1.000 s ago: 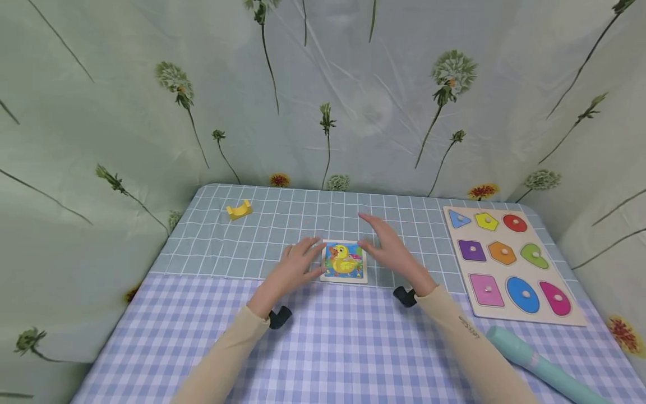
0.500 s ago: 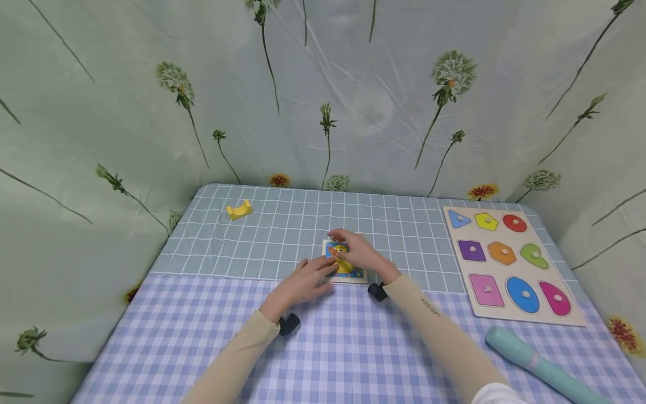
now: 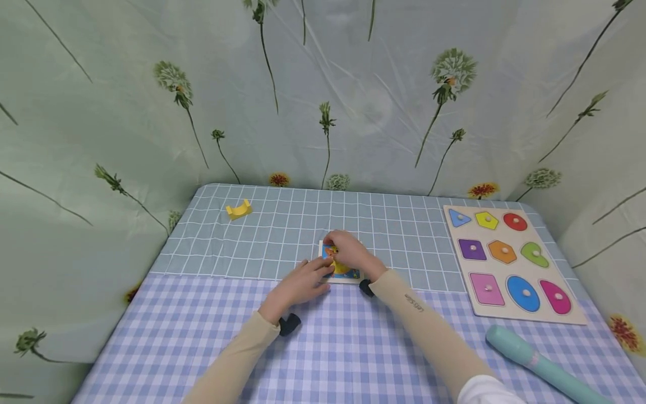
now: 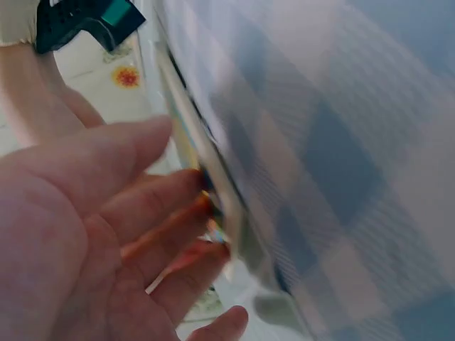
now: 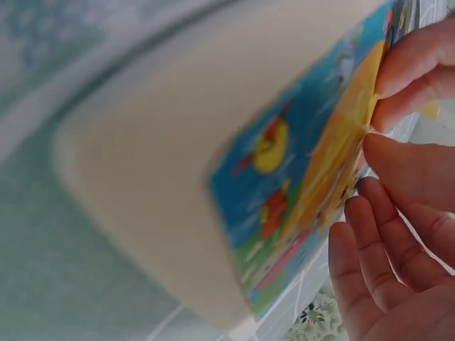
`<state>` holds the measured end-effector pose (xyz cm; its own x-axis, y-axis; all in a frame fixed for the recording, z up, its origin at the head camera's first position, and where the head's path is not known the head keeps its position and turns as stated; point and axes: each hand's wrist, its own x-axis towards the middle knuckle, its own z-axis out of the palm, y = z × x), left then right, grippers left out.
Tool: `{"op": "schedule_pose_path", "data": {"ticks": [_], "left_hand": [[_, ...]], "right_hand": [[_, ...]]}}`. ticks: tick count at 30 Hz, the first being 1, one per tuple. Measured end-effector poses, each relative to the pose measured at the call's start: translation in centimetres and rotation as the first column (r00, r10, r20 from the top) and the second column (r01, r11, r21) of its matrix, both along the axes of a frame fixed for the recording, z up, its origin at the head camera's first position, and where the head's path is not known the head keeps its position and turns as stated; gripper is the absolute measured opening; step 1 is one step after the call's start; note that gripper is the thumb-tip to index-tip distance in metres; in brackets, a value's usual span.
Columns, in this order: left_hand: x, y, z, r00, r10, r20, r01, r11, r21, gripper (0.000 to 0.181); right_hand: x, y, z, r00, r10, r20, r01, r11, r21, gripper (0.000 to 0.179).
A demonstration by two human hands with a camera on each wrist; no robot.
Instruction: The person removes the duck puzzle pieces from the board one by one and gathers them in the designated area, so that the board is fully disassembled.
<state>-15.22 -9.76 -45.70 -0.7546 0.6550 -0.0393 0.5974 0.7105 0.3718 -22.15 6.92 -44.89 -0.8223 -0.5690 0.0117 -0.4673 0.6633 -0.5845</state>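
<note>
A small duck picture puzzle [image 3: 348, 273] in a pale frame lies flat on the table, partly covered by my hands. My left hand [image 3: 301, 282] lies at its lower left, fingers extended and tips at the frame; its palm [image 4: 106, 249] shows in the left wrist view. My right hand [image 3: 348, 249] reaches over the top, with bent fingertips and thumb close together at the duck's head. In the right wrist view the picture [image 5: 306, 163] looks whole at its near end, and both hands' fingertips meet at its far side. I cannot tell whether my right fingers pinch a piece.
At the back left sits a yellow arch block [image 3: 239, 210]. A wooden shape-peg board [image 3: 515, 264] with several coloured shapes lies at right, and a teal baton-like object [image 3: 545, 365] rests in front of it. A flower-printed curtain [image 3: 373, 106] hangs behind the table.
My right hand has moved left and down from the puzzle's right side onto its upper left, its fingers drawing together. My left hand has shifted slightly toward me and right.
</note>
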Motion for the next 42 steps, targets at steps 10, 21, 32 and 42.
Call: {"op": "schedule_pose_path", "data": {"ticks": [10,21,32,42], "left_hand": [[0.2,0.9,0.2,0.999,0.005,-0.054,-0.005,1.000,-0.002,0.038],[0.4,1.2,-0.1,0.985,-0.036,-0.169,0.038,0.999,0.008,0.031],[0.3,1.5,-0.2,0.974,-0.041,-0.222,0.046,0.999,0.018,0.021],[0.3,1.8,-0.2,0.990,0.047,-0.133,-0.047,0.999,-0.001,0.028]], "right_hand": [[-1.2,0.4,-0.7,0.994,0.002,0.108,0.011,0.993,-0.119,0.042],[-1.4,0.8,-0.8,0.976,-0.001,0.216,0.050,0.974,-0.221,0.048],[-1.3,0.5,-1.5,0.965,-0.114,0.235,0.179,0.943,-0.279,0.020],[-1.7,4.6,-0.3,0.897,-0.184,0.401,0.350,0.850,-0.393,0.019]]}}
